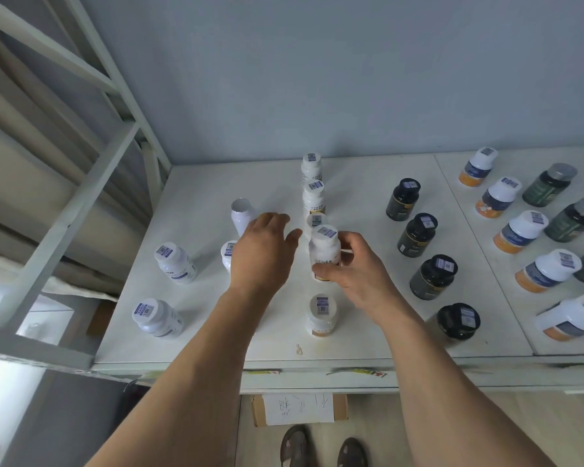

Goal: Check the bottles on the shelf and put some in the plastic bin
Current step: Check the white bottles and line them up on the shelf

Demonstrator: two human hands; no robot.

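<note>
The shelf [351,197] carries bottles in rows running front to back. The centre row [312,197] stands in line, with one bottle [321,315] nearest the front edge. The right hand [358,271] grips a bottle [324,251] in this row, just behind the front one. The left hand [263,251] hovers just left of it, above the left group [169,284]. A second row [418,234] stands to the right. Further right, on the adjoining panel [459,203], stand two more rows [533,230]. A cardboard box [257,412] sits below the shelf.
</note>
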